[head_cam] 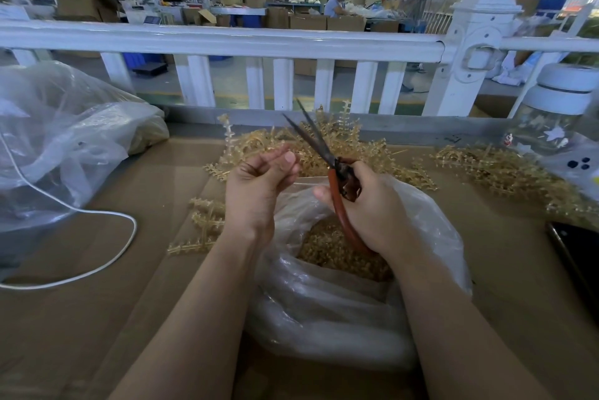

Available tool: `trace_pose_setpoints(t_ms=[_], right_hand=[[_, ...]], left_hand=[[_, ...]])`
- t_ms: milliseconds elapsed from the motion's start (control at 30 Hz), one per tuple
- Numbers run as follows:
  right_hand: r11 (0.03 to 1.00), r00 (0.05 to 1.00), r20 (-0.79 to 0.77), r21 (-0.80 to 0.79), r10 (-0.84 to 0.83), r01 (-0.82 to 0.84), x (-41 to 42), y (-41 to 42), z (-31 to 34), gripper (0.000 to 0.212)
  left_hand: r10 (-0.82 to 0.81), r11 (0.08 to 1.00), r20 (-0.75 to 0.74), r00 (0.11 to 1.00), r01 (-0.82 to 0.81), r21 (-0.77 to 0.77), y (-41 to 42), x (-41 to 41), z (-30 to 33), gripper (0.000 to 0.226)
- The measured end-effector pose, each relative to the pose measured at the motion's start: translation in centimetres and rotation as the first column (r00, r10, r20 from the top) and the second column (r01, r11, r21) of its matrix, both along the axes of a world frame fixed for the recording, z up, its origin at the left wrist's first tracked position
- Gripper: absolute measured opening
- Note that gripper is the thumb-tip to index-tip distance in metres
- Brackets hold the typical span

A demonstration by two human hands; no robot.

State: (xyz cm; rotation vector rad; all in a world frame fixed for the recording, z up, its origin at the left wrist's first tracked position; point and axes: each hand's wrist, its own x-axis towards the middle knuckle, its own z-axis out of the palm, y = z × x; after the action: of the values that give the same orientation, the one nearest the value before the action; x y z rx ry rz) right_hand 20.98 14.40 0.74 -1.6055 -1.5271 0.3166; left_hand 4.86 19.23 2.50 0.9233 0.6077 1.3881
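Fingers (363,174) of the right hand (376,215) partly hide the scissors (334,177) handle (blades parted).

2 forearms (194,302) bare along whole visible length; left grip (257,185), right grip (372,208) bare; thumbnail (289,158) short.

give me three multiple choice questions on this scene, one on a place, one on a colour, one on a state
1. Where is the open plastic bag of small amber pieces?
A. on the fence rail
B. on the table, under the scissors
C. inside the bottle

2. What colour are the scissors' handles?
A. blue
B. green
C. orange-red

3. How do the scissors' blades stand?
A. apart
B. closed
C. wrapped in tape

Answers:
1 B, the bag's mouth lies right below the handles.
2 C, an orange-red handle shows in the right hand.
3 A, the two tips point up with a gap between them.
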Motion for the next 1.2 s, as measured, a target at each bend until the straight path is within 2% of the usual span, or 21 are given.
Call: trace_pose_setpoints(t_ms=[133,267,933,1200], right_hand=[[1.000,0.994,0.104,-0.027,0.010,-0.007,-0.01,-0.12,-0.03,0.061],[1.000,0.984,0.177,-0.023,0.003,0.001,-0.04,-0.17,-0.01,0.053],[0.996,0.956,0.282,0.040,-0.086,0.078,0.11,-0.18,-0.07,0.060],[0.996,0.958,0.274,0.050,-0.087,0.077,0.00,-0.14,-0.01,0.067]], left_hand=[[0.045,0.999,-0.002,0.999,-0.045,0.028,0.08,0.02,-0.01,0.011],[0.079,0.994,-0.060,0.995,-0.074,0.086,0.16,0.05,-0.29,0.014],[0.132,0.980,-0.119,0.984,-0.111,0.166,0.29,-0.06,-0.42,0.013],[0.138,0.977,-0.127,0.982,-0.115,0.178,0.14,-0.09,-0.32,0.013]])
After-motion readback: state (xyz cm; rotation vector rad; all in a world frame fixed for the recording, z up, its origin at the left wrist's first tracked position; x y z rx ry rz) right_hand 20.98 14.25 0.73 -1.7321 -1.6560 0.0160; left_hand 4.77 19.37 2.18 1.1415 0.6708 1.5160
